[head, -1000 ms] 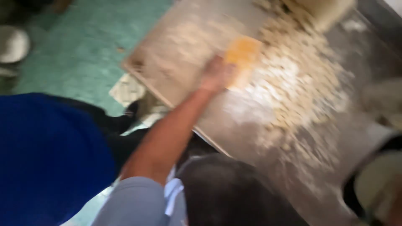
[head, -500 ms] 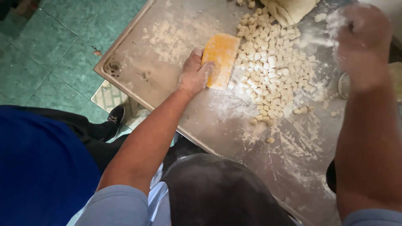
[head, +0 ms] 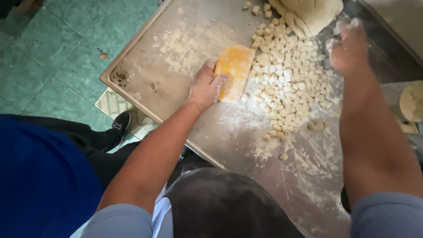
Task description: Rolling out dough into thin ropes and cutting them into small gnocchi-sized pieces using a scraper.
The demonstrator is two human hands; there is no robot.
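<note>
Steel, dull and dusted white with flour, makes up the biggest thing I see: one flat metal table with a raised lip along its near-left edge, set over a green tiled floor. Below the table edge lies one pale patterned mat with a dark shoe resting on it. A blue cloth shape fills the lower left corner, too close to make out further.

At the top of the table sits one large lump of dough, pale and rough where pieces have been cut away. Beneath it spreads a loose heap of small dough cubes, too many for me to count, chalky and blocky, with a few strays lying apart at the lower edge.

My left hand is curled around one yellow scraper, a flat, rounded-corner plastic sheet coated with flour. The fingers clamp its left edge, and the scraper's blade edge meets the table just beside the cubes' left side.

My right hand hangs above the cubes' right side, floured, fingers drawn together downward; I cannot tell whether it has hold of anything.
</note>
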